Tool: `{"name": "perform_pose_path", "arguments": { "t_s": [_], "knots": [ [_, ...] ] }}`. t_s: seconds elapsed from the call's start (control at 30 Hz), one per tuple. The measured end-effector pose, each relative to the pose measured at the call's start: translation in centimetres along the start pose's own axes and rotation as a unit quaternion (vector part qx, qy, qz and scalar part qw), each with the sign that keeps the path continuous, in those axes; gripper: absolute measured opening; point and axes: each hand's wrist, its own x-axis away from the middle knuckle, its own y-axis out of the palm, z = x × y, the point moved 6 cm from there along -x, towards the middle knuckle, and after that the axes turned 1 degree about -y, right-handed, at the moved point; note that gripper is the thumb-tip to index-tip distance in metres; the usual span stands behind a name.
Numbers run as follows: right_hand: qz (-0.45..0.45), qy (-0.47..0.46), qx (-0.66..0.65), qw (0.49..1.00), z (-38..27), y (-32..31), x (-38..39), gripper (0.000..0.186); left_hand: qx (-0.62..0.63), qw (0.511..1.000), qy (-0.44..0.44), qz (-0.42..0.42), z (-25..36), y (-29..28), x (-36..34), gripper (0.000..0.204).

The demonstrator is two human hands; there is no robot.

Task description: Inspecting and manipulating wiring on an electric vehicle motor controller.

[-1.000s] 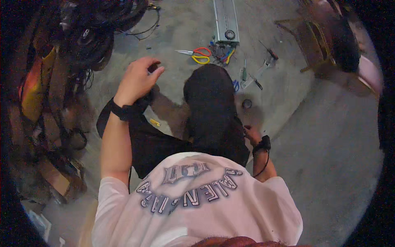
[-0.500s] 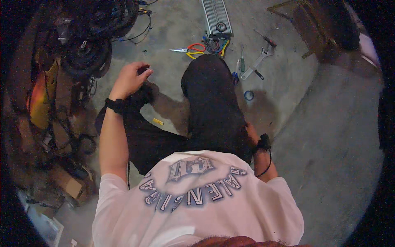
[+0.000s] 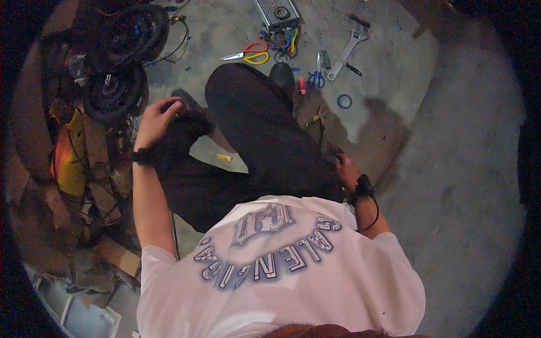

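Note:
My left hand (image 3: pixel 158 121) rests at my bent left knee, near the dark shoe (image 3: pixel 189 104). Its fingers are loosely extended, the thumb lies just below them, and nothing shows in its grasp. Low beside my right thigh, my right hand (image 3: pixel 347 170) has its fingers curled in; a dark spot shows at the fingertips, too dim to name. Just beyond it, partly behind my leg, lies a thin forked item with yellow parts (image 3: pixel 315 118), whose kind I cannot tell. A small yellow piece (image 3: pixel 224 158) lies on the floor between my legs.
Ahead lie scissors (image 3: pixel 245 54) with red and yellow handles and a finned metal box (image 3: pixel 276 14) with wires. An adjustable wrench (image 3: pixel 345 56), screwdriver (image 3: pixel 325 59), blue-handled tool (image 3: pixel 316 79) and blue ring (image 3: pixel 344 101) lie to the right. Wheels (image 3: pixel 115 90) and cardboard (image 3: pixel 118 253) crowd the left.
My right hand has come out from beside my thigh and shows more. My right knee has swung left, uncovering a shoe, a red item and the forked item. The view has shifted.

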Motion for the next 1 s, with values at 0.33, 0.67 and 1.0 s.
{"name": "perform_pose_path", "arguments": {
  "t_s": [0.33, 0.67, 1.0],
  "knots": [
    [0.153, -0.122, 0.073, 0.978, -1.6, -1.1, 0.6, 0.027, 0.157, 0.983, -0.009, 0.09, 2.4, -3.6, 5.3, 0.034],
    [0.164, -0.035, 0.106, 0.98, -2.1, -0.6, 1.6, 0.027, 0.101, 0.992, -0.029, 0.071, -1.5, 3.6, 6.6, 0.032],
    [0.16, -0.026, 0.127, 0.978, -2.0, -0.2, 0.4, 0.028, 0.15, 0.986, -0.078, -0.015, -3.8, 10.3, 7.6, 0.035]
  ]
}}
